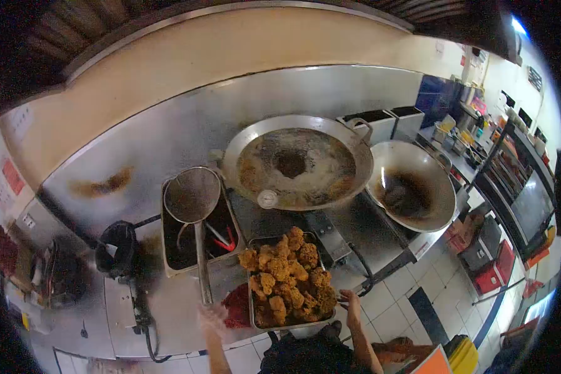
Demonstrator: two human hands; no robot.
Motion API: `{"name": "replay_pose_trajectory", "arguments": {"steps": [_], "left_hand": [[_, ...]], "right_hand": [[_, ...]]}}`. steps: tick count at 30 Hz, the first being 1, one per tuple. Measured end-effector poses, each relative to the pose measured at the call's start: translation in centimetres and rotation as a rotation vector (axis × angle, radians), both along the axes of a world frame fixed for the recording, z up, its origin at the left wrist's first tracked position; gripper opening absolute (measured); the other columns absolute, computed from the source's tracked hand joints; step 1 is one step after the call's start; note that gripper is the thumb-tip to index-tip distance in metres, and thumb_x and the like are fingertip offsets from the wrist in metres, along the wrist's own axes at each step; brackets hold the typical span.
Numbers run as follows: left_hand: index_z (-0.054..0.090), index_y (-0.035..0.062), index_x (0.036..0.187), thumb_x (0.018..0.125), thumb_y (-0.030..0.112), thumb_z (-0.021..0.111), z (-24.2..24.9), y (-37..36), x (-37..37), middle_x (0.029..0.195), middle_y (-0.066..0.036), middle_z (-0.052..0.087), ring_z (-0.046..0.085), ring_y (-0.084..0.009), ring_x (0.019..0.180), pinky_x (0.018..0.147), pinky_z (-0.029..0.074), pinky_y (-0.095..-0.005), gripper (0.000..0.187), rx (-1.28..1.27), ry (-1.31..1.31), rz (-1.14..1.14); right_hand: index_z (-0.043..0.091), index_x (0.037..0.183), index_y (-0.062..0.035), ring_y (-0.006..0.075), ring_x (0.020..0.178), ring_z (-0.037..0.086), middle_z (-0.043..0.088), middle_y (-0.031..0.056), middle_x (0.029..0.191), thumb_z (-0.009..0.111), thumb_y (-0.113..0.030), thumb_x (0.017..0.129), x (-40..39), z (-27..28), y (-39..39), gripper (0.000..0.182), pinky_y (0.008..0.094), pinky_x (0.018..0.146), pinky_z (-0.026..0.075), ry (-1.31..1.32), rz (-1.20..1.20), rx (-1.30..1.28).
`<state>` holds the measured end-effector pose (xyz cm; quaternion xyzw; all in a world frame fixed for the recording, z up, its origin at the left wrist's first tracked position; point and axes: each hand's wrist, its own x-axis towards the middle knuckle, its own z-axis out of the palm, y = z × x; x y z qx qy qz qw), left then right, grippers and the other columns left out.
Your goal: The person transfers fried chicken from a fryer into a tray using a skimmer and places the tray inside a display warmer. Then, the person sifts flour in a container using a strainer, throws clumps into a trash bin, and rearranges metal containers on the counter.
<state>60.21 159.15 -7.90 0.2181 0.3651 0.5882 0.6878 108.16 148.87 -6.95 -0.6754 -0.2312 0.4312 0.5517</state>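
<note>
A rectangular metal tray (252,311) piled with browned, crusted fried chicken pieces (290,277) is in front of me, its near right corner past the counter edge. My right hand (349,305) grips the tray's right side, fingertips at the rim. My left hand (212,319), smeared and apparently in a clear glove, is at the lower end of the long handle of a skimmer (193,194); whether its fingers close on the handle cannot be made out. The skimmer's round mesh head rests across a deep rectangular pan (168,265) holding red-handled tongs (229,240).
A large wok (234,146) of foaming oil has a dial thermometer (267,199) at its near rim. Right of it is a second wok (442,196) with dark oil. A black bin-like container (115,249) stands left. A red cooler (495,268) is on the tiled floor.
</note>
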Motion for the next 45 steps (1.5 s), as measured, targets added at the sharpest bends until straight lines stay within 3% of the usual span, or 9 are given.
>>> {"name": "replay_pose_trajectory", "arguments": {"steps": [3, 6, 10, 16, 24, 31, 34, 40, 45], "left_hand": [[0.055, 0.0049, 0.111, 0.085, 0.026, 0.064, 11.6, 2.8, 2.6, 0.089, -0.006, 0.064, 0.063, -0.0194, 0.072, 0.056, 0.052, -0.0284, 0.035, 0.148, 0.434, 0.062], [0.057, 0.0054, 0.109, 0.086, 0.023, 0.063, 11.0, 8.5, 0.2, 0.083, -0.003, 0.064, 0.062, -0.0181, 0.065, 0.054, 0.051, -0.0262, 0.029, -0.014, -0.085, -0.058], [0.057, 0.0061, 0.108, 0.089, 0.026, 0.058, 10.8, 7.8, -2.0, 0.080, -0.003, 0.063, 0.061, -0.0177, 0.061, 0.052, 0.050, -0.0267, 0.027, -0.098, -0.247, -0.276], [0.056, 0.0085, 0.105, 0.091, 0.033, 0.054, 17.7, 3.3, -1.5, 0.073, -0.002, 0.058, 0.055, -0.0159, 0.054, 0.046, 0.045, -0.0293, 0.028, -0.042, 0.361, 0.060], [0.055, 0.0100, 0.099, 0.093, 0.038, 0.052, 37.4, 3.6, 4.6, 0.064, -0.001, 0.052, 0.049, -0.0118, 0.047, 0.041, 0.038, -0.0293, 0.029, 0.128, 1.360, 0.172], [0.054, 0.0028, 0.107, 0.091, 0.030, 0.050, 39.8, 9.2, 8.3, 0.086, -0.020, 0.060, 0.059, -0.0372, 0.080, 0.069, 0.046, -0.0443, 0.032, 0.646, 1.931, 0.022], [0.048, 0.0017, 0.121, 0.093, 0.030, 0.044, 34.7, 16.1, 5.6, 0.099, -0.025, 0.059, 0.058, -0.0427, 0.091, 0.076, 0.047, -0.0418, 0.040, 1.560, 2.514, 0.037], [0.035, 0.0057, 0.135, 0.091, 0.028, 0.047, 36.5, 17.4, 11.0, 0.088, -0.020, 0.063, 0.064, -0.0309, 0.077, 0.066, 0.052, -0.0398, 0.050, 0.936, 2.171, -0.289], [0.047, 0.0124, 0.122, 0.092, 0.033, 0.053, 44.6, 15.0, 14.9, 0.063, 0.003, 0.045, 0.038, -0.0041, 0.043, 0.033, 0.029, -0.0196, 0.036, 0.048, 1.316, -0.643]], "right_hand": [[0.062, 0.105, -0.0067, 0.0220, 0.105, 0.053, 0.060, 0.0077, 0.114, 0.041, -0.047, 0.092, 0.0, 1.5, -1.0, 0.047, 0.0379, 0.084, 0.040, 0.087, -0.140, -0.004], [0.060, 0.108, -0.0052, 0.0225, 0.106, 0.052, 0.060, 0.0090, 0.112, 0.046, -0.043, 0.090, 6.0, -9.4, -1.1, 0.044, 0.0349, 0.085, 0.039, -0.124, -0.124, -0.023], [0.058, 0.109, -0.0032, 0.0251, 0.103, 0.053, 0.061, 0.0098, 0.110, 0.051, -0.038, 0.090, 5.5, -6.9, -2.1, 0.041, 0.0371, 0.086, 0.040, -0.402, -0.327, 0.065], [0.054, 0.116, -0.0033, 0.0325, 0.099, 0.058, 0.058, 0.0152, 0.115, 0.046, -0.038, 0.093, 6.1, -7.8, -10.8, 0.042, 0.0415, 0.089, 0.043, -0.498, 0.157, -0.859], [0.056, 0.112, -0.0037, 0.0258, 0.092, 0.062, 0.063, 0.0136, 0.106, 0.046, -0.038, 0.093, 3.5, -9.1, -10.4, 0.040, 0.0423, 0.079, 0.048, 0.159, 0.146, -0.188], [0.055, 0.112, -0.0024, 0.0234, 0.077, 0.066, 0.065, 0.0117, 0.096, 0.049, -0.043, 0.091, 10.2, -5.2, -6.7, 0.046, 0.0361, 0.064, 0.052, 0.091, -0.080, 0.039], [0.056, 0.111, -0.0023, 0.0250, 0.073, 0.066, 0.065, 0.0127, 0.093, 0.051, -0.044, 0.090, 12.1, -9.8, -11.0, 0.047, 0.0376, 0.062, 0.053, 0.270, -0.155, -0.177], [0.054, 0.116, -0.0032, 0.0260, 0.075, 0.065, 0.065, 0.0133, 0.094, 0.051, -0.042, 0.090, 11.4, -17.7, -22.4, 0.047, 0.0399, 0.063, 0.053, 0.396, -0.092, -0.442], [0.053, 0.116, -0.0031, 0.0264, 0.076, 0.065, 0.065, 0.0136, 0.094, 0.051, -0.042, 0.090, 11.0, -17.6, -22.8, 0.047, 0.0403, 0.064, 0.053, 0.431, -0.089, -0.539]]}}
